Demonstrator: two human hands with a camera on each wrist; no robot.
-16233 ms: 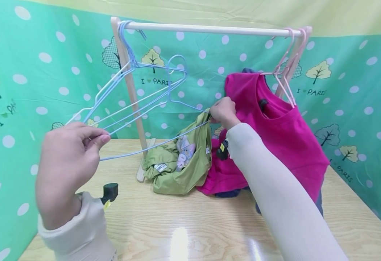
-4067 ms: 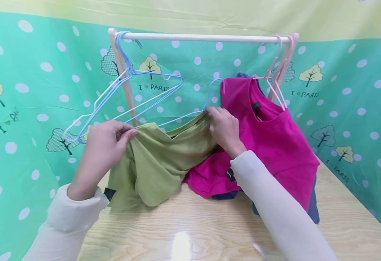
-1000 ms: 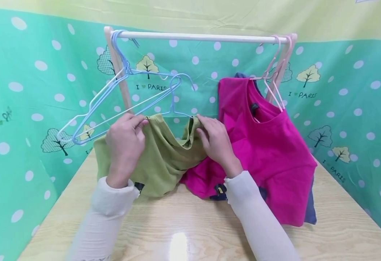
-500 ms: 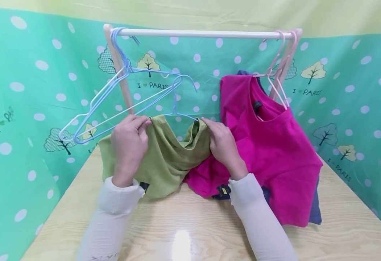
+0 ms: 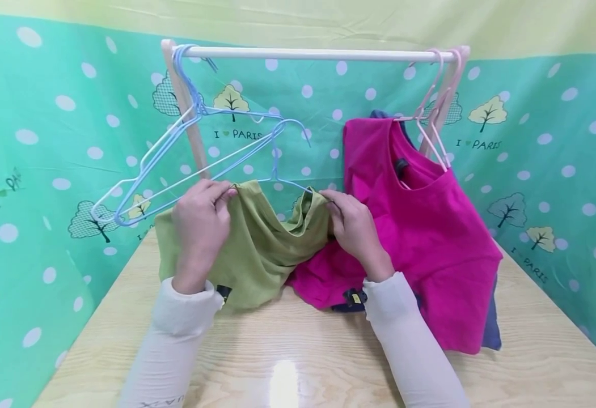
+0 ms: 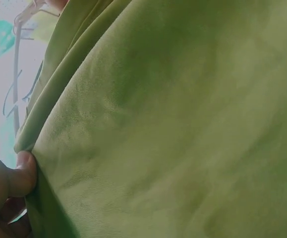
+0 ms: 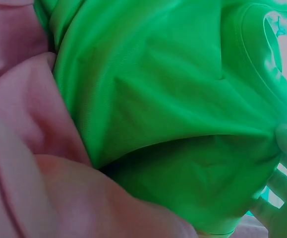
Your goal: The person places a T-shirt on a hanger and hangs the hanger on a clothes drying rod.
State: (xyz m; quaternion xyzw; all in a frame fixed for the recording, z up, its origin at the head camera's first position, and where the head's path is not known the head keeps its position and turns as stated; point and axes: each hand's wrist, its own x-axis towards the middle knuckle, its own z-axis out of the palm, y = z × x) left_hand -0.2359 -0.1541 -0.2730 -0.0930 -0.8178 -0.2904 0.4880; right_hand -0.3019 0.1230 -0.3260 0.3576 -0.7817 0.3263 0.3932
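Note:
A green T-shirt [image 5: 257, 249] is held up by its neckline between my two hands, its lower part hanging toward the table. From the neck opening rises a light blue wire hanger [image 5: 275, 164], its hook tipped to the right and its lower part hidden in the cloth. My left hand [image 5: 203, 224] pinches the shirt at the left side of the neckline; in the left wrist view the thumb [image 6: 27, 173] presses on the fabric edge. On the other side, my right hand [image 5: 356, 229] pinches the shoulder cloth, and the right wrist view shows folds pulled toward those fingers [image 7: 286, 139].
Behind stands a clothes rack with a white rail [image 5: 308, 54]. Blue and white hangers [image 5: 175, 130] hang at its left end, close to my left hand. At the right, pink hangers [image 5: 432, 113] carry a magenta T-shirt [image 5: 430, 226], with dark blue cloth [image 5: 491, 323] behind it.
Earlier both hands held the bare blue hanger while the green T-shirt lay crumpled on the table. Now the shirt is lifted around the hanger. Lately my right hand has shifted slightly right.

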